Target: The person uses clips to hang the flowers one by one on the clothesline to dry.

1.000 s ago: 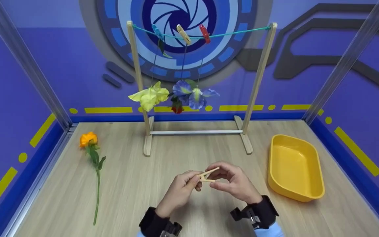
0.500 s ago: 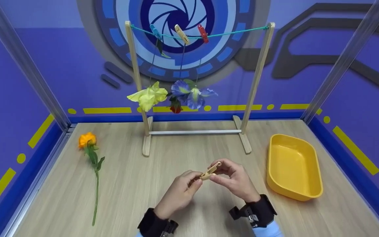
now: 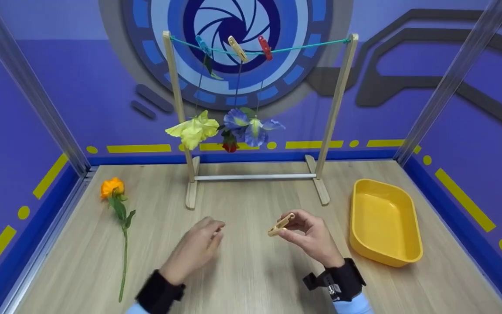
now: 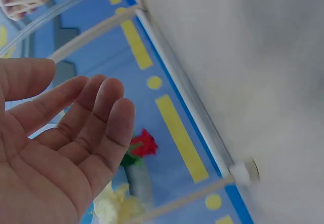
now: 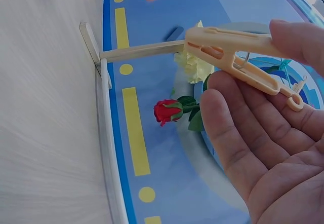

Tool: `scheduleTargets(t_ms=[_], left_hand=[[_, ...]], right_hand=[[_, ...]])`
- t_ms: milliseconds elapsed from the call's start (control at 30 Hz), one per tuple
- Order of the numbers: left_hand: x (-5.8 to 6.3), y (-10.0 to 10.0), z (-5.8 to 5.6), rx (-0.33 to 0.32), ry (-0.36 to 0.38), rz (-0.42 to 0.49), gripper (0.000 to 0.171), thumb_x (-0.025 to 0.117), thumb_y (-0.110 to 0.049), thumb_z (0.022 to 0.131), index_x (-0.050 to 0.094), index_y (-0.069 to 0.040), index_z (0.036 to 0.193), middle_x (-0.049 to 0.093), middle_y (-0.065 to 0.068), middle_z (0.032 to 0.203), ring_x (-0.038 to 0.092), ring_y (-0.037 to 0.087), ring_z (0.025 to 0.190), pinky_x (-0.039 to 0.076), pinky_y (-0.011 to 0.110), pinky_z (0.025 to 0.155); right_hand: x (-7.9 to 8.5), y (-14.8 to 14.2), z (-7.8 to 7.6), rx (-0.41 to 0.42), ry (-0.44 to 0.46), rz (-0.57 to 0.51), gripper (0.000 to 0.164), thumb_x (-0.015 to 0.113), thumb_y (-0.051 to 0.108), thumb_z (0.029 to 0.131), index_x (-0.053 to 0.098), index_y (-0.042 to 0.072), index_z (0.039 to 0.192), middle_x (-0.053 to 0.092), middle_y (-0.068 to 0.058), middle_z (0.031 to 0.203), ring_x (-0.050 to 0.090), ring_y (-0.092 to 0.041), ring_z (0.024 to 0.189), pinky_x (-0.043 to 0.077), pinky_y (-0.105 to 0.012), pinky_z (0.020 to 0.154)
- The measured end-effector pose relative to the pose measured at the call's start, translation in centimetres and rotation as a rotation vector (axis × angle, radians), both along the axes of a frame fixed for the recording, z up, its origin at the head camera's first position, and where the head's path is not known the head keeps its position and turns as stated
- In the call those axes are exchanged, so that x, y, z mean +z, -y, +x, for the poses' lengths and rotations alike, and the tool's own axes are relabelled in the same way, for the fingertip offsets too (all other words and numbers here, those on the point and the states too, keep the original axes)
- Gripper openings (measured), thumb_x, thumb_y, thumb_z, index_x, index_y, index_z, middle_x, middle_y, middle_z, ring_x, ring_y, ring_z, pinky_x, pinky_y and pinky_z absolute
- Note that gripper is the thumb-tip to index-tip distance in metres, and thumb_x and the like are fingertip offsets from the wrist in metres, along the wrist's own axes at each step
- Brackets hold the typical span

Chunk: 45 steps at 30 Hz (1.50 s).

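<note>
My right hand [image 3: 314, 237] pinches a beige clothespin [image 5: 233, 57] between thumb and fingers, its gripping end pointing left in the head view. Away to the left, over the table, my left hand [image 3: 196, 246] has relaxed, slightly bent fingers; the left wrist view shows a bare palm [image 4: 45, 168]. An orange flower [image 3: 112, 188] with a green stem lies on the table left of that hand. Beyond both hands, a blue clothespin [image 3: 203, 45], a second beige clothespin [image 3: 238, 49] and a red clothespin [image 3: 265, 48] sit on a green cord, with flowers hanging upside down beneath.
A wooden stand [image 3: 336, 104] with a white lower bar [image 3: 255, 177] carries the cord at the table's back. From it hang a yellow flower [image 3: 194, 130], a red rose [image 5: 168, 111] and a blue flower [image 3: 255, 131]. A yellow tray [image 3: 386, 222] stands at right.
My left hand has let go of the clothespin and moved left. The right hand keeps it, having turned it, and its spread handles now lie closer together.
</note>
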State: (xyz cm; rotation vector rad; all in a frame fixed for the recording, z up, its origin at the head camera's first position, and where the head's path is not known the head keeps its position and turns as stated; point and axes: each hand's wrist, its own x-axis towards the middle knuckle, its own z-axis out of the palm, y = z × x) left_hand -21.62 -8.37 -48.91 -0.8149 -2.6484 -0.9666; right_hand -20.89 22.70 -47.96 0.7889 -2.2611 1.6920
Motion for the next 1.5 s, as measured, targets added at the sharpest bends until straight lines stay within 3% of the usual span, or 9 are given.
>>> scheduleTargets(t_ms=[133,333,533,633,800,1033,1200,1500], left_hand=[[0.4,3.6,-0.7,0.086,-0.033,-0.069,0.018,0.067,0.001,0.096,0.072,0.003,0.113,0.067,0.012,0.102,0.066,0.025,0.093,0.058,0.039,0.079],[0.8,8.8,-2.2,0.230,0.102,-0.159,0.022,0.067,-0.002,0.096,0.070,0.007,0.115,0.066,0.020,0.106,0.067,0.034,0.096,0.057,0.049,0.083],[-0.7,12.9,-4.4,0.369,0.264,-0.219,0.031,0.062,-0.005,0.097,0.064,0.016,0.119,0.062,0.033,0.111,0.064,0.045,0.100,0.054,0.058,0.087],[-1.8,14.3,-5.5,0.441,0.319,-0.241,0.032,0.059,-0.006,0.097,0.061,0.020,0.116,0.060,0.033,0.105,0.064,0.043,0.091,0.054,0.057,0.080],[-3.2,15.5,-6.7,0.578,0.357,-0.220,0.023,0.054,-0.001,0.094,0.060,0.021,0.101,0.057,0.029,0.085,0.060,0.037,0.074,0.052,0.050,0.062],[-4.2,15.6,-7.9,0.764,0.340,-0.128,0.030,0.054,0.005,0.094,0.046,0.027,0.113,0.044,0.036,0.095,0.058,0.041,0.071,0.048,0.046,0.056],[-4.0,16.0,-8.2,0.797,0.377,-0.125,0.028,0.052,0.003,0.096,0.053,0.030,0.100,0.044,0.032,0.088,0.055,0.036,0.065,0.046,0.043,0.052],[-4.4,16.8,-8.3,0.828,0.487,-0.225,0.021,0.058,-0.003,0.089,0.063,0.014,0.079,0.048,0.027,0.084,0.055,0.032,0.065,0.047,0.040,0.053]], right_hand=[[0.2,-0.3,0.0,-0.021,0.003,-0.003,0.023,0.077,0.001,0.091,0.068,-0.004,0.112,0.074,-0.018,0.100,0.072,-0.022,0.090,0.059,-0.024,0.080],[0.4,-0.6,-0.1,-0.038,-0.006,-0.016,0.023,0.077,-0.002,0.089,0.069,-0.004,0.111,0.074,-0.019,0.098,0.072,-0.017,0.089,0.058,-0.024,0.079],[0.3,-0.8,-0.2,-0.039,-0.011,-0.017,0.023,0.077,-0.002,0.090,0.068,-0.004,0.111,0.074,-0.019,0.099,0.072,-0.020,0.089,0.059,-0.024,0.079],[0.2,-1.0,-0.2,-0.047,-0.002,-0.015,0.023,0.077,-0.002,0.089,0.068,-0.005,0.111,0.074,-0.019,0.099,0.072,-0.021,0.089,0.059,-0.025,0.079],[0.4,-1.1,0.0,-0.079,0.011,-0.012,0.024,0.078,0.000,0.089,0.068,-0.004,0.112,0.074,-0.018,0.101,0.072,-0.017,0.090,0.059,-0.024,0.081],[0.7,-1.5,0.0,-0.087,0.026,-0.016,0.024,0.077,0.001,0.091,0.067,-0.004,0.112,0.074,-0.019,0.102,0.072,-0.020,0.091,0.058,-0.023,0.081],[0.8,-1.6,0.0,-0.086,0.022,-0.019,0.024,0.077,0.002,0.091,0.067,-0.004,0.112,0.074,-0.019,0.103,0.072,-0.021,0.092,0.058,-0.022,0.081],[0.7,-1.8,0.0,-0.085,-0.010,-0.014,0.024,0.077,0.001,0.091,0.067,-0.005,0.111,0.074,-0.019,0.102,0.071,-0.022,0.091,0.059,-0.026,0.081]])
